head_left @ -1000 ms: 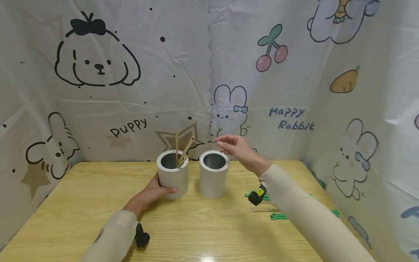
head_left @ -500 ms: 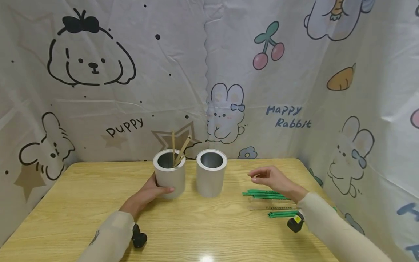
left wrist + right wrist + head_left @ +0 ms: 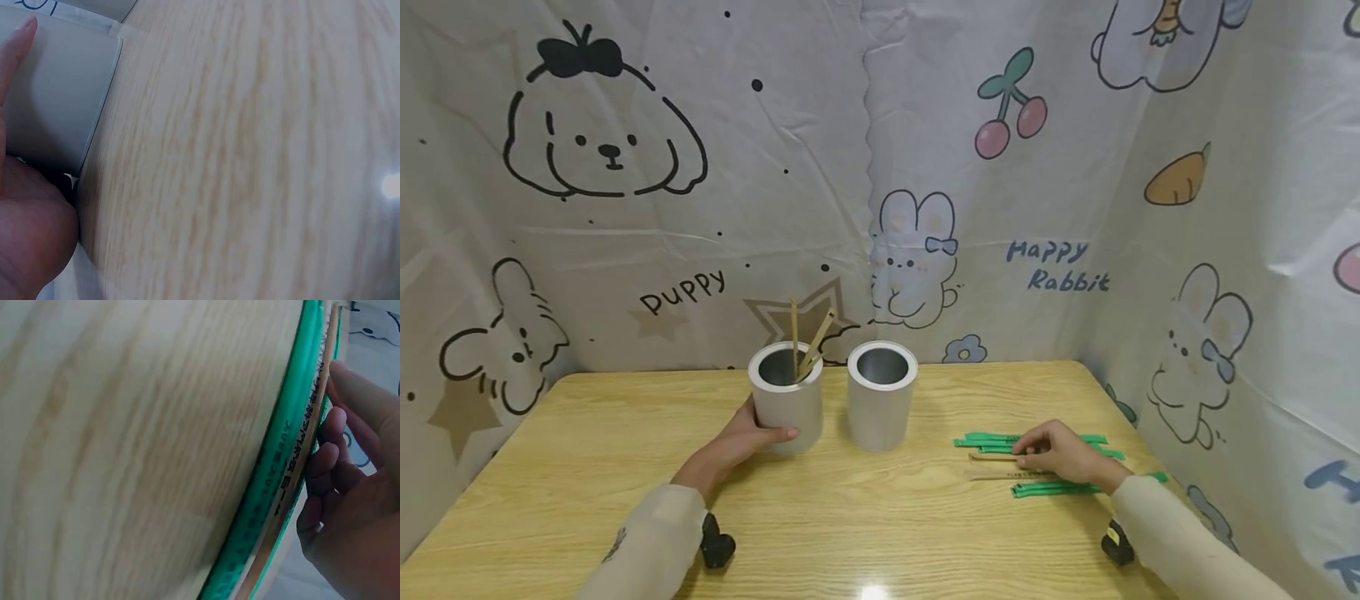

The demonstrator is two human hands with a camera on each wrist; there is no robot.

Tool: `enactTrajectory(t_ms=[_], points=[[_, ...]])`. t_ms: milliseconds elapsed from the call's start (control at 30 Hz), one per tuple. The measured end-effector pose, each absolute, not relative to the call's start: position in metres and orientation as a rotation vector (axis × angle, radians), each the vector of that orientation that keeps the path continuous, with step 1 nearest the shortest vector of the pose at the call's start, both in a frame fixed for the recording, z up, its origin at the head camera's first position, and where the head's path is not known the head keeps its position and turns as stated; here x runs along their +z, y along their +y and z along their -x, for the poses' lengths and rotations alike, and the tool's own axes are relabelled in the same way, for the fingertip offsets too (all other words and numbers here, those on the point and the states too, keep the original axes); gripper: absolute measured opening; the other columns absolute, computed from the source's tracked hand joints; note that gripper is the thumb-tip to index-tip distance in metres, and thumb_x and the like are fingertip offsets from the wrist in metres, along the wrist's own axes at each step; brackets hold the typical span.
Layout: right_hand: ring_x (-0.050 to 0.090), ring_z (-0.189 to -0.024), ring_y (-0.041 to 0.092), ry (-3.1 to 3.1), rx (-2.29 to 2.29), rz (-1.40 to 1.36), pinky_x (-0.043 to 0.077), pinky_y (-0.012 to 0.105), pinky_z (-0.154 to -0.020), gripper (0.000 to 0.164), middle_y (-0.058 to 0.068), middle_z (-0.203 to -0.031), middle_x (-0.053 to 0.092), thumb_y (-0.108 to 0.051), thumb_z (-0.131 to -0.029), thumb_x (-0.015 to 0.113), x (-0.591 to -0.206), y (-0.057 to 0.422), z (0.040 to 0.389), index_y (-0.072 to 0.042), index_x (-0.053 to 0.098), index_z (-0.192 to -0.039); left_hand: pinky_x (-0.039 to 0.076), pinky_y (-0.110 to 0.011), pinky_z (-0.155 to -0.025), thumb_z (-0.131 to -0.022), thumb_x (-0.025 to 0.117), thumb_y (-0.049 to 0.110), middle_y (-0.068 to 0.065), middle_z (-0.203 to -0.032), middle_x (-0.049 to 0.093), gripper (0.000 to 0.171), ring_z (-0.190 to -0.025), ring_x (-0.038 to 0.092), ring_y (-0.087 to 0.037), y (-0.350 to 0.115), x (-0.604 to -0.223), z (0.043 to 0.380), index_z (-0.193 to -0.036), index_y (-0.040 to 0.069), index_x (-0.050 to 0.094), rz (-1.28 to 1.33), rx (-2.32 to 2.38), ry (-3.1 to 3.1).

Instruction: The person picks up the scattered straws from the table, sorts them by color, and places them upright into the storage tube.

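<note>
My left hand [image 3: 741, 437] holds the left white cylindrical holder [image 3: 790, 417], thumb along its front and the other fingers hidden behind it. Thin brown sticks [image 3: 795, 337] lean inside that holder. Beside it stands a second white holder [image 3: 880, 412], its dark inside showing no sticks. At the right, my right hand [image 3: 1067, 454] is down among slim wrapped sticks, thumb and curled fingers pinching a brown stick [image 3: 992, 457]. In the right wrist view the fingertips [image 3: 337, 372] are at a brown stick beside a green-wrapped stick [image 3: 269, 469] with dark printing.
Several green sticks [image 3: 1037, 440] lie behind the right hand, and more green sticks [image 3: 1052, 488] lie in front of it. Another printed brown stick [image 3: 1000, 476] lies between. The wooden table [image 3: 850, 533] meets a patterned cloth [image 3: 805, 208] at the back and sides.
My right hand has moved from above the right holder, right and down to the sticks, and its fingers have closed on a brown one. The left hand stays on its holder.
</note>
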State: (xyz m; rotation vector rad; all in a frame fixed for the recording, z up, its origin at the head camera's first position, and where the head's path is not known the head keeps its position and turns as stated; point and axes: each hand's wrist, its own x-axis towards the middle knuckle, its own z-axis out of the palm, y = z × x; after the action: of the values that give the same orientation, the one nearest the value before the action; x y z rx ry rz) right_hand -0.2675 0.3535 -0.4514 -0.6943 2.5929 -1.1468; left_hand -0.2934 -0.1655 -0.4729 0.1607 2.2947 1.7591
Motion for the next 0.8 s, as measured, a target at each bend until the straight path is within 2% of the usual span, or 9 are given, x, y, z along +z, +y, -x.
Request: enactTrajectory(t_ms=[200, 300, 367, 467, 533, 667, 800], points=[[0.046, -0.063, 0.001, 2.676, -1.053, 0.685, 0.042, 0.018, -0.056, 0.006, 0.009, -0.074, 0.062, -0.003, -0.090, 0.072, -0.448, 0.345, 0.271, 0.003, 0.073, -0.088, 0.021, -0.060, -0.125, -0.087, 0.081, 0.024, -0.021, -0.164, 0.022, 0.108, -0.151, 0.026, -0.043, -0.164, -0.474, 0.294, -0.162, 0.009, 0.004, -0.179, 1.782, 2.281], [0.048, -0.066, 0.004, 2.659, -1.085, 0.596, 0.044, 0.019, -0.058, 0.010, 0.008, -0.079, 0.064, -0.006, -0.092, 0.071, -0.431, 0.339, 0.274, 0.004, 0.073, -0.092, 0.022, -0.059, -0.125, -0.087, 0.080, 0.022, -0.021, -0.164, 0.023, 0.107, -0.151, 0.027, -0.042, -0.163, -0.472, 0.292, -0.162, 0.009, 0.005, -0.188, 1.797, 2.270], [0.051, -0.073, 0.006, 2.627, -1.161, 0.507, 0.047, 0.021, -0.065, 0.014, 0.004, -0.087, 0.065, -0.011, -0.096, 0.069, -0.409, 0.333, 0.275, 0.001, 0.073, -0.099, 0.022, -0.059, -0.125, -0.087, 0.080, 0.022, -0.022, -0.164, 0.023, 0.107, -0.150, 0.028, -0.042, -0.163, -0.472, 0.292, -0.162, 0.009, 0.004, -0.197, 1.797, 2.265], [0.057, -0.089, 0.008, 2.541, -1.386, 0.445, 0.049, 0.023, -0.082, 0.013, -0.005, -0.097, 0.066, -0.018, -0.100, 0.064, -0.367, 0.317, 0.277, -0.009, 0.072, -0.105, 0.022, -0.059, -0.125, -0.087, 0.080, 0.022, -0.021, -0.164, 0.023, 0.108, -0.151, 0.027, -0.042, -0.163, -0.471, 0.290, -0.162, 0.009, 0.004, -0.188, 1.801, 2.263], [0.058, -0.094, 0.006, 2.415, -1.629, 0.452, 0.047, 0.024, -0.090, 0.011, -0.010, -0.096, 0.065, -0.018, -0.102, 0.061, -0.338, 0.299, 0.278, -0.017, 0.072, -0.103, 0.022, -0.060, -0.124, -0.087, 0.080, 0.023, -0.021, -0.164, 0.022, 0.109, -0.151, 0.027, -0.043, -0.164, -0.471, 0.290, -0.162, 0.009, 0.003, -0.184, 1.794, 2.270], [0.056, -0.087, 0.008, 1.968, -2.179, 0.564, 0.045, 0.024, -0.091, 0.017, -0.009, -0.090, 0.065, -0.012, -0.103, 0.058, -0.289, 0.249, 0.280, -0.021, 0.071, -0.097, 0.021, -0.060, -0.125, -0.086, 0.081, 0.023, -0.021, -0.164, 0.023, 0.109, -0.151, 0.026, -0.042, -0.165, -0.473, 0.291, -0.162, 0.011, 0.004, -0.173, 1.796, 2.274], [0.054, -0.081, 0.009, 1.547, -2.522, 0.650, 0.044, 0.026, -0.085, 0.004, -0.007, -0.088, 0.066, -0.015, -0.093, 0.071, -0.260, 0.193, 0.285, -0.019, 0.071, -0.094, 0.021, -0.060, -0.125, -0.086, 0.081, 0.023, -0.020, -0.164, 0.024, 0.108, -0.151, 0.027, -0.042, -0.165, -0.473, 0.293, -0.162, 0.011, 0.006, -0.169, 1.803, 2.279]])
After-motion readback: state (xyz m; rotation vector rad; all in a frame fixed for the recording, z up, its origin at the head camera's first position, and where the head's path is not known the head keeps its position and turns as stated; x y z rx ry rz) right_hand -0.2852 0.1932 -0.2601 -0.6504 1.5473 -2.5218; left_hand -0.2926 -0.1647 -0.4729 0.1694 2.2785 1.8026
